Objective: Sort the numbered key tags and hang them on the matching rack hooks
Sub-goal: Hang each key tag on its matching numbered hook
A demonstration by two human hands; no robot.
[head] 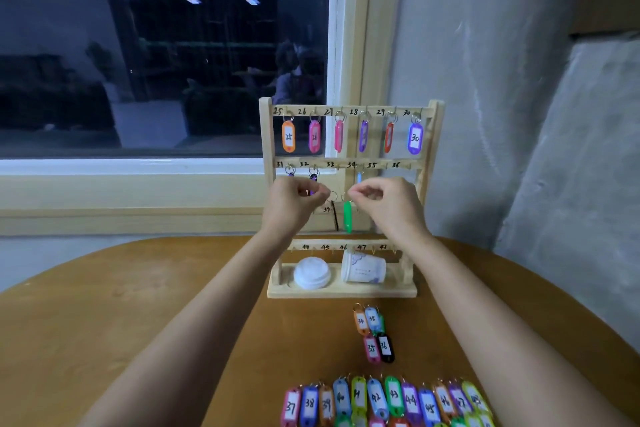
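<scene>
A wooden key rack [349, 165] stands on the round table, its rows numbered from 25 up. Tags 25 to 30 hang on the top row, such as the orange 25 tag [288, 136] and the purple 30 tag [415, 138]. Both hands are raised in front of the second row. My left hand [294, 199] pinches the ring of a black tag [335, 216] seen edge-on. My right hand [384, 201] pinches the ring of a green tag [347, 217]. The two tags hang side by side between the hands. Tags under 31 and 32 are partly hidden by my left hand.
A white lid [311, 272] and a paper cup [363, 269] on its side lie on the rack's base. A small cluster of tags [374, 333] lies in front of the rack. A row of tags 37 to 48 [384, 400] lines the table's near edge.
</scene>
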